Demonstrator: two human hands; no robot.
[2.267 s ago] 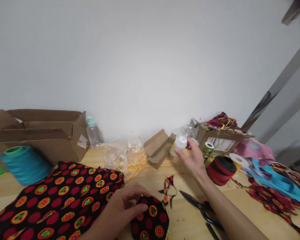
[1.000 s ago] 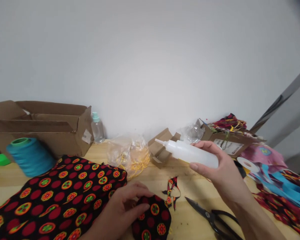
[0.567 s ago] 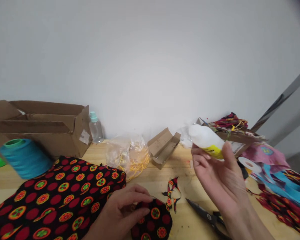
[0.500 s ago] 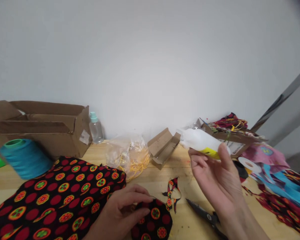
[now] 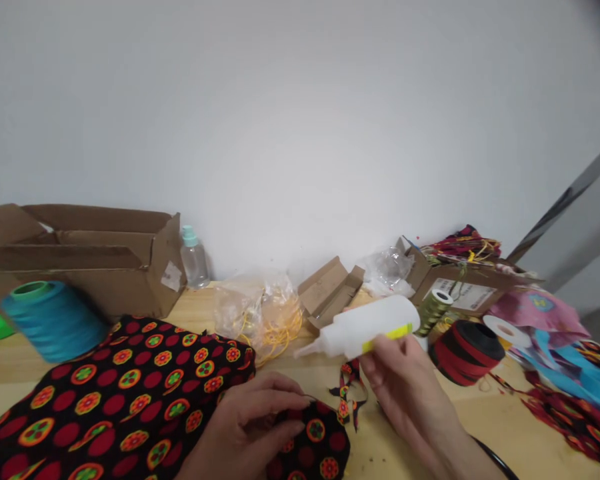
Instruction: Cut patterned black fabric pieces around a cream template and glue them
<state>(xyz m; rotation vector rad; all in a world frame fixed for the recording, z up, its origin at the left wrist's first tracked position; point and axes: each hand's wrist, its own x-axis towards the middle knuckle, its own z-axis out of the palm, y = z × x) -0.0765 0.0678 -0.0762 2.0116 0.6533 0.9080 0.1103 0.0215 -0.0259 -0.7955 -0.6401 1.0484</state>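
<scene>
A white squeeze bottle (image 5: 363, 327) with a thin nozzle and a yellow label strip lies in the grip of my right hand (image 5: 405, 380), its nozzle pointing left and slightly down. My left hand (image 5: 253, 427) pinches the upper edge of a small black fabric piece (image 5: 320, 433) patterned with red dots and bright flowers. To the left spreads a larger fabric sheet (image 5: 115, 400) of the same print. Fabric scraps (image 5: 349, 393) lie just beyond the small piece, below the bottle. The scissors are mostly hidden under my right forearm.
A long cardboard box (image 5: 80, 280) and a blue thread cone (image 5: 55, 320) stand at left, near a spray bottle (image 5: 195, 260). Behind are a plastic bag (image 5: 260, 313) and a small open carton (image 5: 330, 290). A red-black spool (image 5: 467, 353) and blue ribbon (image 5: 580, 373) are at right.
My right hand has brought the squeeze bottle left and down, turning it so the nozzle now points toward the small fabric piece. My left hand stays in place on the fabric.
</scene>
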